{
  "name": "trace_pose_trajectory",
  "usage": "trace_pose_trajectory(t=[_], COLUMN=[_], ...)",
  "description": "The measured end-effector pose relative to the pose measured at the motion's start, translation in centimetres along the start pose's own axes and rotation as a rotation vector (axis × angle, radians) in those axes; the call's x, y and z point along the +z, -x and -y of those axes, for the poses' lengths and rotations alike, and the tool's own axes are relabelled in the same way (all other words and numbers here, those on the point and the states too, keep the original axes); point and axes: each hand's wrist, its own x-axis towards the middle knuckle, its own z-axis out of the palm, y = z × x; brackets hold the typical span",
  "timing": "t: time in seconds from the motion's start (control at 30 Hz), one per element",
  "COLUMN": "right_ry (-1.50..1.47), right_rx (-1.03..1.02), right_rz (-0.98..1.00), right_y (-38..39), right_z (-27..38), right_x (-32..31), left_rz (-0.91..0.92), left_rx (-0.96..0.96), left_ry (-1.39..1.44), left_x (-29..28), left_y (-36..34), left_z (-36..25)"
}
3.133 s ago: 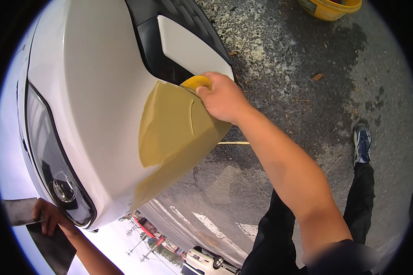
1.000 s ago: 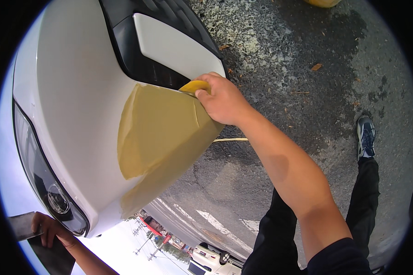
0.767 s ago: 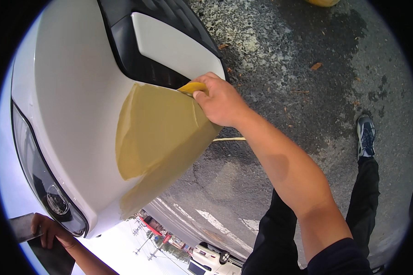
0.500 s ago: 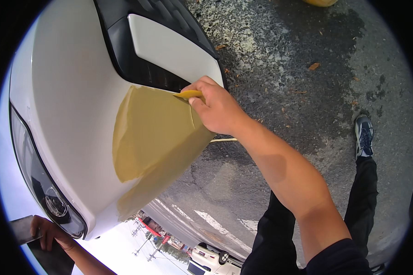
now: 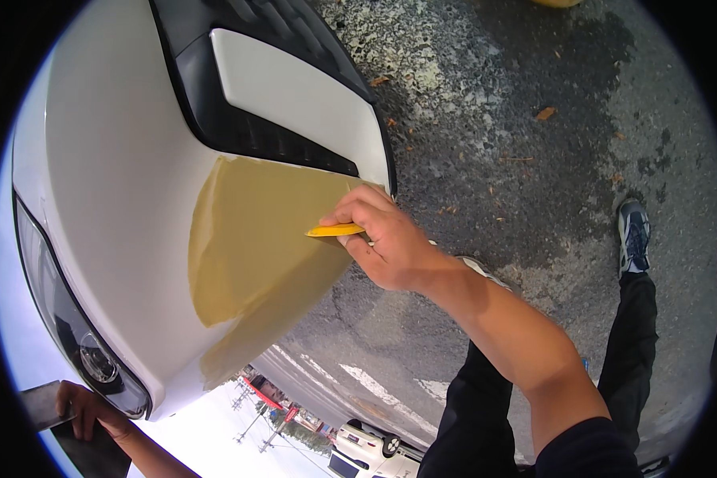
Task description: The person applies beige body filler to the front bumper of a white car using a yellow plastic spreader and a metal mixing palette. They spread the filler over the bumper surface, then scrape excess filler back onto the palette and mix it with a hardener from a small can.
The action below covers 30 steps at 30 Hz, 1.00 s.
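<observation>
My right hand (image 5: 386, 243) is closed on a yellow spreader (image 5: 331, 231), whose edge lies against an olive-tan coat of filler (image 5: 251, 227) on the corner of a white car bumper (image 5: 119, 175). The coat reaches from the black grille trim (image 5: 279, 143) down around the curved lower edge. At the lower left, my left hand (image 5: 88, 410) grips a dark flat plate with a grey metallic strip (image 5: 38, 402) at its top, beside the headlight (image 5: 95, 358); what exactly these pieces are I cannot tell.
Stained asphalt (image 5: 534, 183) with fallen leaves lies right of the bumper. My legs and shoe (image 5: 634, 239) are at the right. A yellow container (image 5: 558, 3) shows at the top edge. Behind are a white vehicle (image 5: 366, 450), road markings and a red sign.
My right hand and the yellow spreader have moved down and slightly left, away from the grille edge onto the coat. The bumper sits further left and lower in view than three seconds ago.
</observation>
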Motion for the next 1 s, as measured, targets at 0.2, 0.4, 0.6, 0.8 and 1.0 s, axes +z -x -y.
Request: trace_pose_trajectory(t=[0.2, 0.4, 0.6, 0.8, 1.0], right_ry=[-0.075, -0.376, -0.214, -0.072, -0.035], right_rx=[0.107, 0.493, 0.645, 0.593, 0.577], right_rz=[-0.004, -0.375, -0.2, -0.103, -0.08], right_y=[2.1, 0.7, -0.7, -2.5, -3.6], right_z=[-0.2, -3.4, -4.4, -4.1, -4.5], right_x=[-0.6, -2.4, -4.4, -4.7, -3.4], left_rz=[0.045, -0.001, -0.028, -0.046, -0.035], left_rx=[-0.044, 0.0, -0.056, -0.007, 0.02], left_ry=[0.038, 0.065, -0.476, -0.53, -0.58], left_x=[0.0, 0.1, 0.8, 0.9, 1.0], left_y=[0.0, 0.2, 1.1, 1.3, 1.4], left_z=[-0.3, -0.8, -0.7, -1.5, -1.6])
